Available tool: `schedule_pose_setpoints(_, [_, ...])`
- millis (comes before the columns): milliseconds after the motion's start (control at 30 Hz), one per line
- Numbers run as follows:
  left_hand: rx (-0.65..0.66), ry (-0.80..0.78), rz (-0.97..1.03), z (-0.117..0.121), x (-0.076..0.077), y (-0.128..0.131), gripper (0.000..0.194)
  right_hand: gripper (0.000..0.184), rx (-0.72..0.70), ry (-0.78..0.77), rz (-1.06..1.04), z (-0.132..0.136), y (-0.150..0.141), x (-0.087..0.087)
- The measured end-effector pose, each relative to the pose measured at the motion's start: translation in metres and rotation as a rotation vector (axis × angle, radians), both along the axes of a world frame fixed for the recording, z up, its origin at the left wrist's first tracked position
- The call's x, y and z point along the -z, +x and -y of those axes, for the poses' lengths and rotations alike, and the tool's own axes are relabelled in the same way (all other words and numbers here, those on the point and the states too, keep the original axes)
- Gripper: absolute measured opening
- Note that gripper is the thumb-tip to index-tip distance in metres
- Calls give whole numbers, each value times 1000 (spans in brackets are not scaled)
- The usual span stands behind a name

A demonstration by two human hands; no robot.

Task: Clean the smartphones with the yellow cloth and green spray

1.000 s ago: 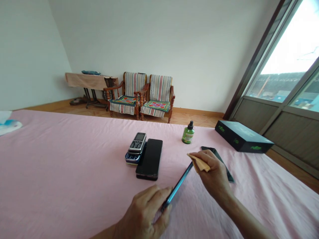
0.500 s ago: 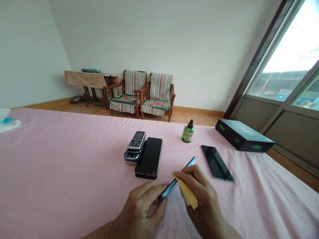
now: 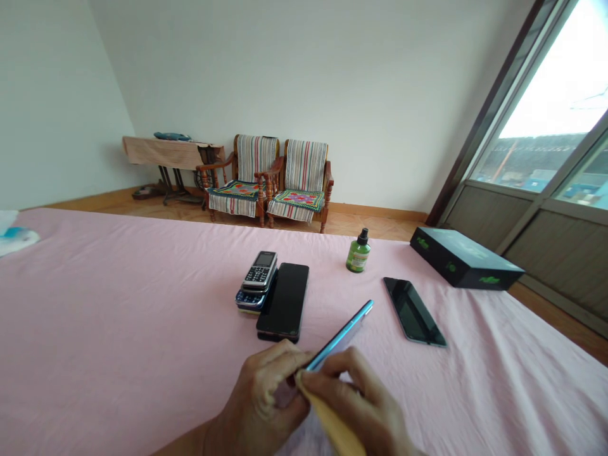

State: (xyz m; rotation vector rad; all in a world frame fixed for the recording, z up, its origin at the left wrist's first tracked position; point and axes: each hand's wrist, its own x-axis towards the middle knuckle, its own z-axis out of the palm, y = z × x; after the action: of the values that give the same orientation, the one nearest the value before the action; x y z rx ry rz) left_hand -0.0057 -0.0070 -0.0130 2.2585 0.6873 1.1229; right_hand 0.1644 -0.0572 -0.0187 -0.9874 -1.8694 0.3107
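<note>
My left hand (image 3: 256, 396) is closed around the lower end of a slim smartphone with a blue edge (image 3: 342, 334), and the phone stands tilted, its upper end pointing away from me. My right hand (image 3: 354, 399) is narrow and pinches a soft tan cloth (image 3: 332, 427) against the phone's lower end, so the work in hand is at this end. Further out, on a pink cotton sheet (image 3: 142, 304), lie a flat black smartphone (image 3: 413, 310) and a small green plastic bottle (image 3: 358, 254).

A bedroom in a home, with a pink bed sheet (image 3: 118, 316), two wooden armchairs (image 3: 306, 166), and a sewing machine table (image 3: 166, 152).
</note>
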Motion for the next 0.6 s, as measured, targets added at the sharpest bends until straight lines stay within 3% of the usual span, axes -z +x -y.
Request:
schedule_pose_setpoints(33, [-33,40,-10,-1,0,-1,26,29,31,43,16,-4,9,-1])
schedule_pose_setpoints(167, [-115,146,-28,-6,0,-3,32,31,433,67,-2,-25,55,-6])
schedule_pose_setpoints(267, [-139,176,-9,-7,1,-3,31,30,531,42,24,-36,75,-4])
schedule_pose_setpoints(400, [-148,197,-7,-6,1,-3,27,34,488,24,22,-36,68,0])
schedule_pose_setpoints(600, [-160,197,-20,-6,-1,-3,23,51,264,97,13,-19,20,-1])
